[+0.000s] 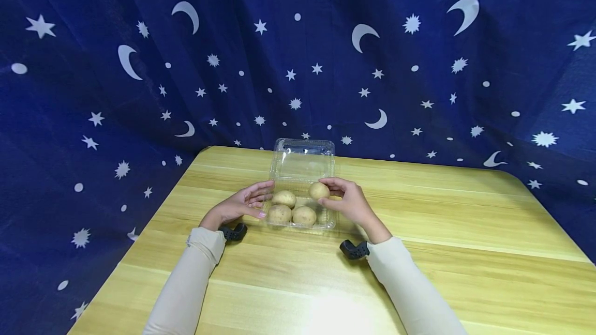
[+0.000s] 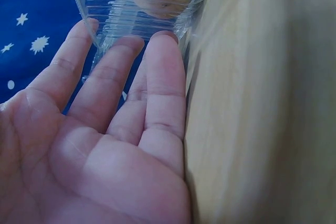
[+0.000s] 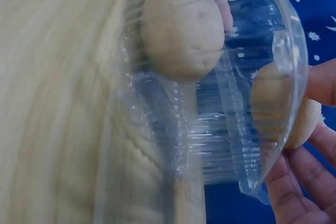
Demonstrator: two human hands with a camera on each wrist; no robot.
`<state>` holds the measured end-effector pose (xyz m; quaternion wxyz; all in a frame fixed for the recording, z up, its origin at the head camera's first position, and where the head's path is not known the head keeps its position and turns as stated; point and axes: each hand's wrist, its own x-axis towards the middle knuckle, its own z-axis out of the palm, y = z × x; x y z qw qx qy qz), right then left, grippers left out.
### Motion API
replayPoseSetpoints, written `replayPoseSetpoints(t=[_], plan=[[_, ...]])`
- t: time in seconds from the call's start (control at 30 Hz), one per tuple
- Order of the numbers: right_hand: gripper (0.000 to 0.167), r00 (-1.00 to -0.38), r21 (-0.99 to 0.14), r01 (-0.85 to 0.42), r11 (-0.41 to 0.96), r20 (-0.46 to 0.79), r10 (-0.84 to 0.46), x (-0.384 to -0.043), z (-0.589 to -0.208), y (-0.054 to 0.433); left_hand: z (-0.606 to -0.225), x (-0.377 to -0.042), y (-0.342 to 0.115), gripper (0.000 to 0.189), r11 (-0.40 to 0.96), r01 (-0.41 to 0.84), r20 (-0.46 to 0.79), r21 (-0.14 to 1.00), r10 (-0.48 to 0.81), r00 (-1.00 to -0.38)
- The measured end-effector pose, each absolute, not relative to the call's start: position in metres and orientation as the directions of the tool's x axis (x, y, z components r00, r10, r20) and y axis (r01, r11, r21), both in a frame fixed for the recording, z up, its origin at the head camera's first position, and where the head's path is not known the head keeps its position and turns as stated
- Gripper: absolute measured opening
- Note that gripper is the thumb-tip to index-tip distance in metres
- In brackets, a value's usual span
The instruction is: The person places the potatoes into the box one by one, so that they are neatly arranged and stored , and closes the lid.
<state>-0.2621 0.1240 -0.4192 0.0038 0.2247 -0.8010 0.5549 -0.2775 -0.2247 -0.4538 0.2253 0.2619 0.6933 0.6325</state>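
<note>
A clear plastic clamshell box (image 1: 331, 218) sits on the table with its hinged lid (image 1: 302, 162) raised at the back. Three potatoes lie in its left and middle part: one behind (image 1: 284, 199), one front left (image 1: 279, 214) and one front middle (image 1: 304, 216). My right hand (image 1: 348, 201) pinches a fourth potato (image 1: 319, 191) between thumb and fingers over the right side of the box, as the right wrist view shows close up (image 3: 286, 106). At the box's left wall, my left hand (image 1: 239, 204) has its fingers extended, fingertips (image 2: 164, 38) against the ribbed plastic.
The wooden table (image 1: 442, 262) extends around the box. Behind it hangs a dark blue curtain (image 1: 326, 87) with moons and stars. Black wrist straps (image 1: 355, 249) sit at both sleeves.
</note>
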Motion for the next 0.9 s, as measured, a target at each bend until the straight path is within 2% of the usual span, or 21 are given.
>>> replayPoseSetpoints(t=[0.9], plan=[[0.046,-0.884,-0.805,-0.409,0.429,0.235,-0.404,-0.267,-0.420,0.101,-0.454,-0.279,-0.226,0.107,0.063,0.085,0.023,0.994,0.653,-0.757]])
